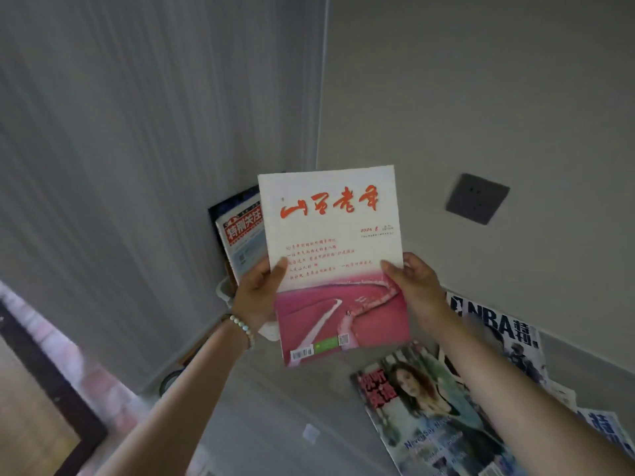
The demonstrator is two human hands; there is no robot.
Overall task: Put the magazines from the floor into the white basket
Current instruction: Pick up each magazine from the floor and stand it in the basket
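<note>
So, mid-carry: left hand (257, 298) and right hand (414, 286) both have fingers pinching the pink-and-white magazine (331, 235) by its sides, over the white basket (224, 293). Next I'd slide it in beside the upright magazines (240, 235) there.

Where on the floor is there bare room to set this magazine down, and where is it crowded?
Bare floor lies below the held magazine, between the white basket and the woman-cover magazine; only a small white scrap sits there. Crowded: the right side along the wall, where the NBA magazine and others overlap.
</note>
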